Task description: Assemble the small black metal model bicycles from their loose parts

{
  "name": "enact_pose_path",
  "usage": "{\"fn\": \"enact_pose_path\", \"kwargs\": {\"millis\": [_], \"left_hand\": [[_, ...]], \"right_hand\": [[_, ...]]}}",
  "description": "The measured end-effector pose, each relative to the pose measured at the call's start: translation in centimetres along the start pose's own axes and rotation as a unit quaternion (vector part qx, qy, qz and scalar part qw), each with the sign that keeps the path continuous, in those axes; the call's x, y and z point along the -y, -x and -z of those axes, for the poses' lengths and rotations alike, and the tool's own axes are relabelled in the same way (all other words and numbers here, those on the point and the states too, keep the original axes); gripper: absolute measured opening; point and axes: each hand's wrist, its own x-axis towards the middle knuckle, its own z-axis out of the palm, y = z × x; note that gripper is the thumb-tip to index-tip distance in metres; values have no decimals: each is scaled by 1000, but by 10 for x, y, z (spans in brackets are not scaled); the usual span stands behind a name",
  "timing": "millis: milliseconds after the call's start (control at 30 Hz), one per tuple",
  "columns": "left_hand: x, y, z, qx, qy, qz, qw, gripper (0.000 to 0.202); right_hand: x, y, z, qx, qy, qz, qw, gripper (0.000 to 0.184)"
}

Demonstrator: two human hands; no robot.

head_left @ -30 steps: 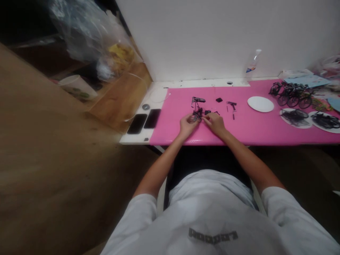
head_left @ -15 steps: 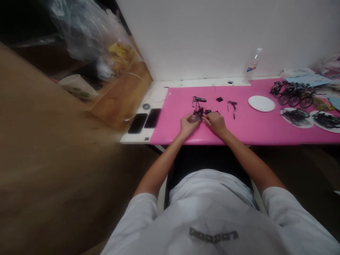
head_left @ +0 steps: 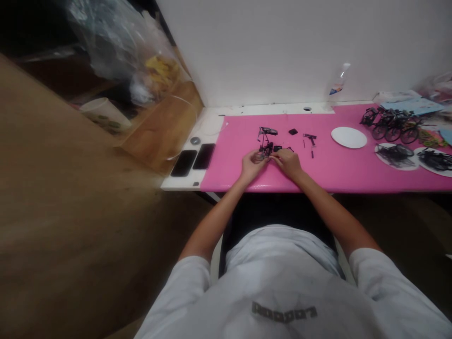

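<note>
My left hand (head_left: 251, 165) is closed around the lower end of a small black model bicycle part (head_left: 265, 149), near the front of the pink table cover. My right hand (head_left: 288, 162) meets it from the other side, thumb and fingertips pinched at the same part. The exact piece in the right fingertips is too small to make out. Just beyond the fingers lies a dark elongated piece (head_left: 269, 131). Beside the right hand are a small black block (head_left: 278, 148), a dark square (head_left: 293, 132) and a black angled part (head_left: 310, 137) with thin sticks near it.
Several assembled model bicycles (head_left: 390, 125) stand at the right. Near them are a white plate (head_left: 349, 137) and two plates of black parts (head_left: 394, 155). Two phones (head_left: 183, 163) lie at the table's left end. A clear bottle (head_left: 339, 82) stands by the wall.
The whole view has shifted very slightly. Both hands stay together at the black bicycle part, with hardly any visible movement of the fingers.
</note>
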Motion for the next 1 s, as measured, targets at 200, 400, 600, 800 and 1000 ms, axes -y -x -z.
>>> {"fn": "enact_pose_path", "kwargs": {"millis": [200,400,600,800,1000], "left_hand": [[2,-2,0,-26,-21,-11,999,53],[2,-2,2,-24,-56,-27,998,48],[3,1,3,-10,-36,-35,999,51],[6,0,1,1,-8,-14,1000,48],[2,0,1,-6,-13,23,1000,53]], "right_hand": [[1,-1,-2,-7,-38,-15,999,19],[11,-4,3,-28,-56,-9,998,19],[14,-5,5,-22,-61,-12,998,18],[13,-5,5,-17,-60,-17,998,17],[11,-5,6,-15,-67,-52,996,18]]}}
